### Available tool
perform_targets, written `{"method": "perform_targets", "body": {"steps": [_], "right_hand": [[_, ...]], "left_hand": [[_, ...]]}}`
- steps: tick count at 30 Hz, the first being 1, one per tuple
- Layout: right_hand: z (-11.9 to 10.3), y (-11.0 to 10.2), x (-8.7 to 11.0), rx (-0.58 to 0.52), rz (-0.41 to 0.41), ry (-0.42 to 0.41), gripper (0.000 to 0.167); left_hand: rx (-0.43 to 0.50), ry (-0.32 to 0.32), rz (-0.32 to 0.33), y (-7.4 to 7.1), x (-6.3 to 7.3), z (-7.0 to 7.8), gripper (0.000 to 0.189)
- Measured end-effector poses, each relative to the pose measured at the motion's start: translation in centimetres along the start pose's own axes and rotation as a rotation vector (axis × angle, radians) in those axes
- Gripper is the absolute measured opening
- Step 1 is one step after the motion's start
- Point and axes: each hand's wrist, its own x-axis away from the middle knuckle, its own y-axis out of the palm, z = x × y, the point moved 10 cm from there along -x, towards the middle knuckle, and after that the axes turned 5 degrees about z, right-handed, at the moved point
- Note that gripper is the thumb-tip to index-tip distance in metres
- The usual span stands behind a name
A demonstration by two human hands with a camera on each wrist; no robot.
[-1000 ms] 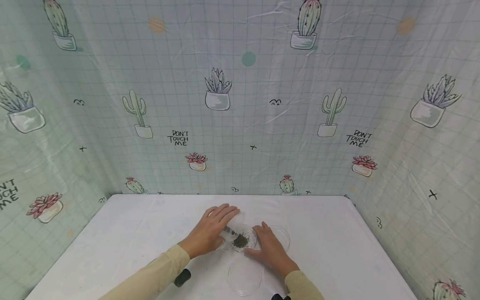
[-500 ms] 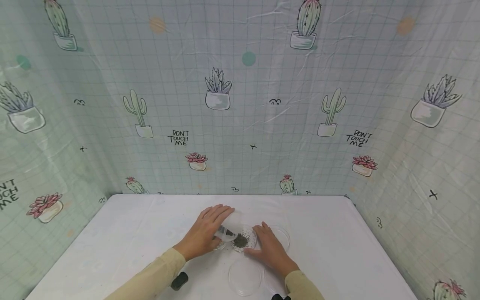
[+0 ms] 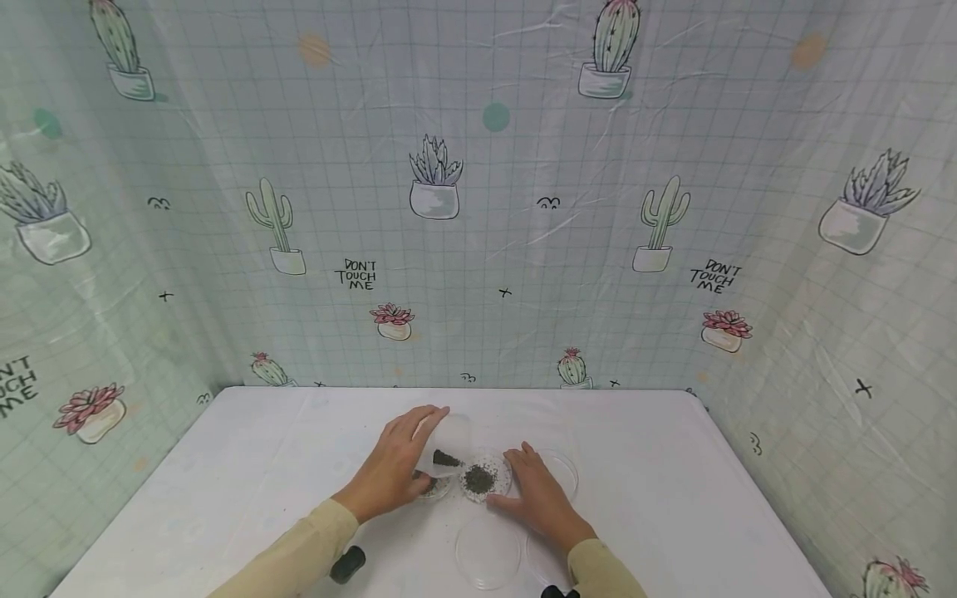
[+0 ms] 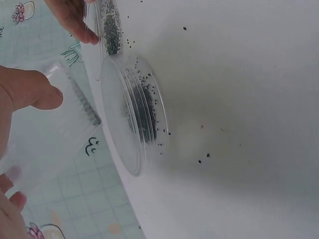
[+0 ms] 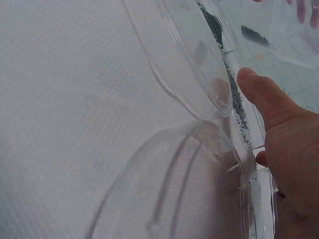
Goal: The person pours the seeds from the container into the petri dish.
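My left hand holds a tilted clear plastic container with dark granules gathered along its lower side. In the left wrist view, thumb and fingertips grip this container from two sides. Below it, partly covered by the hand, stands a petri dish with a heap of dark granules. Thumb and fingers of my right hand span the edge of another petri dish, which has a dark granule pile in its middle. The right thumb shows beside that dish in the right wrist view.
Clear round dishes or lids lie around the right hand: one in front, one behind it, one partly under the forearm. Stray granules dot the white table. A cactus-print curtain hangs behind and at both sides.
My left hand has drawn back to the left with the container, away from the right dish, and the container's granules now show more plainly. The right hand has stayed at its dish.
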Motion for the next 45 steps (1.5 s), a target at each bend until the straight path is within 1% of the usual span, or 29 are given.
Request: {"method": "perform_targets", "body": {"steps": [5, 12, 23, 31, 38, 45], "right_hand": [[0.1, -0.1, 0.0, -0.006, -0.001, 0.0, 0.081], [0.0, -0.3, 0.1, -0.008, -0.007, 0.008, 0.08], [0.0, -0.1, 0.0, -0.004, 0.006, 0.013, 0.081], [0.2, 0.1, -0.1, -0.016, -0.01, 0.034, 0.083], [0.5, 0.2, -0.1, -0.03, -0.014, 0.045, 0.083], [0.5, 0.3, 0.0, -0.028, -0.002, 0.027, 0.083]], "left_hand": [[-0.004, -0.022, 0.019, -0.4, 0.3, -0.6, 0.107], [-0.014, -0.072, -0.001, -0.8, 0.9, -1.5, 0.109], [-0.031, -0.155, 0.018, -1.4, 2.0, -3.0, 0.108], [-0.047, -0.206, 0.023, -1.8, 2.5, -3.8, 0.11], [-0.04, -0.241, 0.042, -2.0, 2.9, -4.5, 0.108], [-0.052, -0.288, 0.057, -2.3, 3.8, -5.2, 0.109]]}}
